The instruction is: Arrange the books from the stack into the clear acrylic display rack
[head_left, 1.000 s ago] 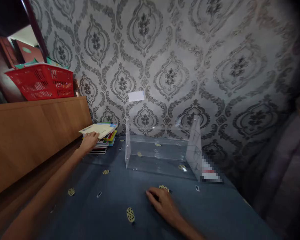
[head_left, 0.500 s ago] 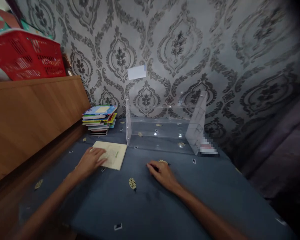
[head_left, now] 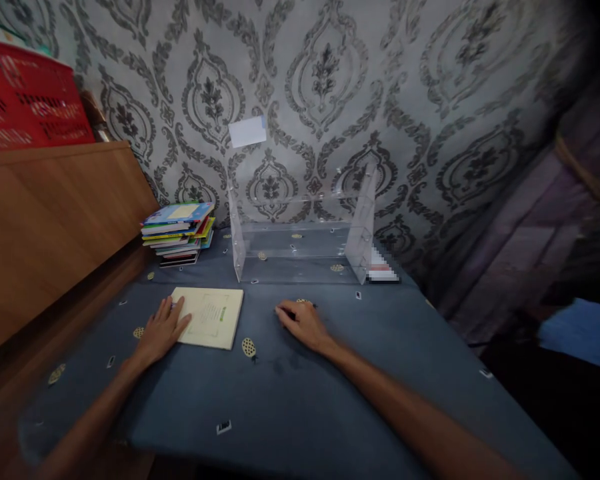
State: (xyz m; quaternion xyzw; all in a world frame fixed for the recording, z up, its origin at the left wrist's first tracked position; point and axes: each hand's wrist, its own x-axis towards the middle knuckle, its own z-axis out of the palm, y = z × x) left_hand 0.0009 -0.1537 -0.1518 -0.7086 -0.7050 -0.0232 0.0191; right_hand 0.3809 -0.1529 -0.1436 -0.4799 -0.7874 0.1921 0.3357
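One cream book point(head_left: 211, 321) lies flat on the blue cloth point(head_left: 300, 420), its left edge under our spread left hand point(head_left: 162, 328), probably to steady it; our right hand point(head_left: 304, 323) rests apart, loosely curled (whether around anything, we cannot tell).

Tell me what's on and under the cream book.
The left hand rests on the left side of the cream book. Patterned blue cloth shows around it; whatever lies directly beneath the book is hidden.
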